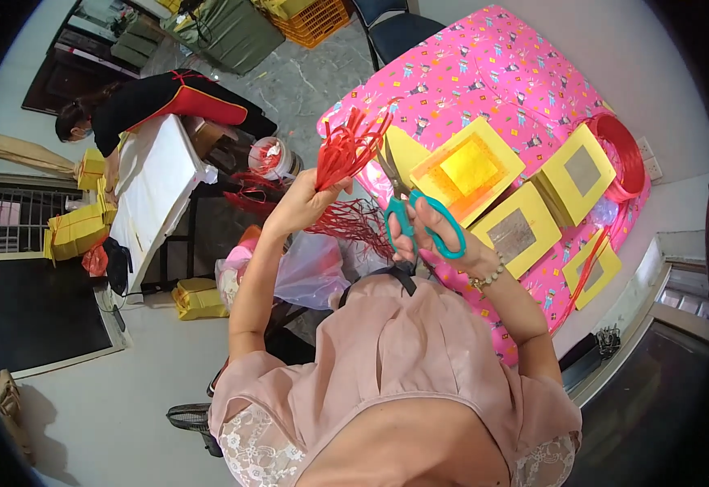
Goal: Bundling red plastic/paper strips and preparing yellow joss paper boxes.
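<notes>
the left hand (302,203), raised ahead of the chest, pinches a bundle of red cord strips (346,150); more cut strips (354,223) hang below it. the right hand (444,243), fingers pressed through the handles, holds teal scissors (423,223) just right of the bundle. yellow paper boxes (517,191) and a red cord coil (626,154) lie on the far pink-covered bench (484,65); judging by the remaining coil, cutting is partly done.

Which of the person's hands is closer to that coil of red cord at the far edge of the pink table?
Right. The right hand, holding teal scissors, sits nearer the red cord coil; the left hand, gripping red strips, is farther away.
</notes>
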{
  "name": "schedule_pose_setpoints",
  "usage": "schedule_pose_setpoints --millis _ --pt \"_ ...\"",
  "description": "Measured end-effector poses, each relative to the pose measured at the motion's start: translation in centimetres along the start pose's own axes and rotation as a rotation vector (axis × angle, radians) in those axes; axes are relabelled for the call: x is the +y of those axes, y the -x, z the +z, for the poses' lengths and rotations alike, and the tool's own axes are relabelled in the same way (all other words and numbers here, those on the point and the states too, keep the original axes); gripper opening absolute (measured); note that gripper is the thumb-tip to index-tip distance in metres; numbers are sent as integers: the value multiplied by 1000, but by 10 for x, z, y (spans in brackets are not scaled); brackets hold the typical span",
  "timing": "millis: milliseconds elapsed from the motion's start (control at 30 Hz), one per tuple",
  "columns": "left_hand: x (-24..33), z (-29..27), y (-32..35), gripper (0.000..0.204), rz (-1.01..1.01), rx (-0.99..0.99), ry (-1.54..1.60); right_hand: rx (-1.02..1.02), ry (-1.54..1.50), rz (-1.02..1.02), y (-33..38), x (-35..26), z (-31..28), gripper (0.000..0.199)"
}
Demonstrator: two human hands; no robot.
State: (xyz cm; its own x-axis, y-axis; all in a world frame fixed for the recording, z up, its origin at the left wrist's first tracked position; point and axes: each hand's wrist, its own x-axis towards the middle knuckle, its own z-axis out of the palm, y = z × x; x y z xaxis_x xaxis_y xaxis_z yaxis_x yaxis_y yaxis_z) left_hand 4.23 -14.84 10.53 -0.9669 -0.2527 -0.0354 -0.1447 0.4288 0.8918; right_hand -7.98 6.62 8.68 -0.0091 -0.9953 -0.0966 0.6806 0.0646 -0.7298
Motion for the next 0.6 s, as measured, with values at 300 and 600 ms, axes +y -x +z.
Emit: schedule_pose_setpoints --millis 300,600 --pt "-5 5 -3 21 -44 68 15 10 18 30 4 -1 12 52" --pt "-13 18 -8 11 165 140 -96 112 -16 -20 -12 0 8 52"
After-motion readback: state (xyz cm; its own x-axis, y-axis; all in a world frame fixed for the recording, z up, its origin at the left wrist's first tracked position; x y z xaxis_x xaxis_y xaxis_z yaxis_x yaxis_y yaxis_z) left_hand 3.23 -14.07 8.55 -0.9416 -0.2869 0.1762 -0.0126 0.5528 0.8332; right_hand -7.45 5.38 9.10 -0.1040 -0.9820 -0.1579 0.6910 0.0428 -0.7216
